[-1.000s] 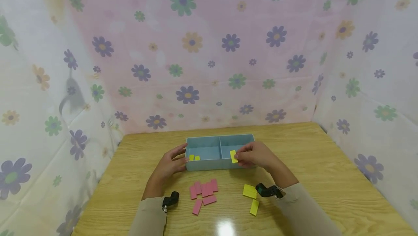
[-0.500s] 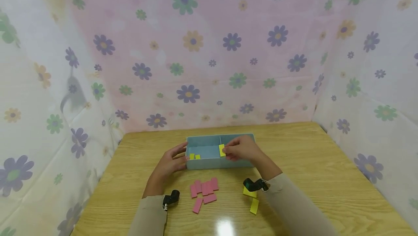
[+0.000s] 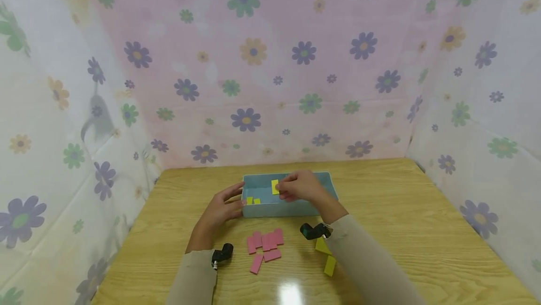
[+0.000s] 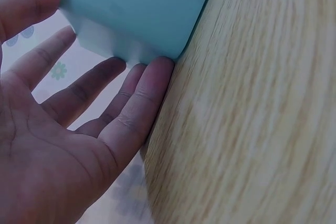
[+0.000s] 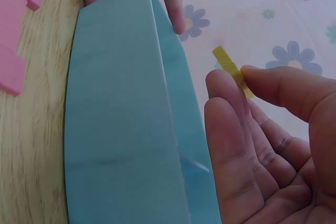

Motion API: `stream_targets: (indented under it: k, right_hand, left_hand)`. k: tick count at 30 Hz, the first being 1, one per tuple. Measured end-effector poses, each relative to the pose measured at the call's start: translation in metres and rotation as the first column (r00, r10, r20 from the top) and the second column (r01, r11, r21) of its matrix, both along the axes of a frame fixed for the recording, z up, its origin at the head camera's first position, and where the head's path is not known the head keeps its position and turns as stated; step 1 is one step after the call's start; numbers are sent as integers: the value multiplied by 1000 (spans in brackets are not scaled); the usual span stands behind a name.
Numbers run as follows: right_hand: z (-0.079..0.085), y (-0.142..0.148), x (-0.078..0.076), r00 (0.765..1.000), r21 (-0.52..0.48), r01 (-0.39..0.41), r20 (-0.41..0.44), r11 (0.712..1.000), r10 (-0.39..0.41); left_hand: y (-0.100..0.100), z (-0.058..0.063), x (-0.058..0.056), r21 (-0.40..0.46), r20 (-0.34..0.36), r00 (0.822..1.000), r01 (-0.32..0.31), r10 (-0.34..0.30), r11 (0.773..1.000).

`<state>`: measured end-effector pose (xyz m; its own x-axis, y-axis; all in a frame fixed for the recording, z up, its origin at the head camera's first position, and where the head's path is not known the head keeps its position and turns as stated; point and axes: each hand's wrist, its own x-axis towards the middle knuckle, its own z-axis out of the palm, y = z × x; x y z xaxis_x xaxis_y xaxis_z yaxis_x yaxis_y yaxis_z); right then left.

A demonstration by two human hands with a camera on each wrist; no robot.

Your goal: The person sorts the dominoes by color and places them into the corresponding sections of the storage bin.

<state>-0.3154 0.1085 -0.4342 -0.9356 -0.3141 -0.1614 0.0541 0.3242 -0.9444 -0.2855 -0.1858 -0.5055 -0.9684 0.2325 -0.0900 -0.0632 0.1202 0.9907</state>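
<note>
My right hand (image 3: 303,186) pinches a small flat yellow tile (image 3: 275,186) between thumb and fingers, above the left part of a pale blue box (image 3: 274,210). In the right wrist view, that yellow tile (image 5: 226,62) appears edge-on at the fingertips, apart from the box. My left hand (image 3: 220,210) touches the box's left end with extended, spread fingers; the left wrist view has its fingertips against the end wall (image 4: 131,19). Two yellow tiles (image 3: 250,200) show at the box's front left corner. My right hand hides most of the divider.
Several pink tiles (image 3: 266,241) lie on the wooden table (image 3: 177,183) in front of the box. More yellow tiles (image 3: 329,265) lie to their right, partly hidden by my right forearm. Flowered cloth (image 3: 279,80) closes off the back and both sides.
My right hand has carried the yellow tile leftward and slightly away, from over the box's right part to its left part. The left hand stays at the box's left end.
</note>
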Motion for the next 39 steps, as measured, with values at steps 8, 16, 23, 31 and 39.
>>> stream_targets:
  k: [8, 16, 23, 31, 39]
  right_hand:
    - [4, -15, -2, 1000, 10, 11, 7, 1000, -11]
    - [6, -29, -4, 999, -9, 15, 33, 1000, -15]
    - [1, -34, -10, 997, -12, 50, 54, 999, -49]
    - [-2, -37, -11, 997, -4, 61, 45, 998, -60]
    - [-1, -41, -9, 997, 9, 67, 42, 998, -67]
  left_hand:
    - [-1, 3, 1, 12, 15, 1000, -3, 3, 1000]
    - [0, 2, 1, 3, 12, 1000, 3, -3, 1000]
    - [0, -1, -1, 8, 17, 1000, 1, -1, 1000]
    - [-1, 0, 0, 2, 9, 1000, 10, -10, 1000]
    - [0, 0, 0, 1, 13, 1000, -2, 2, 1000]
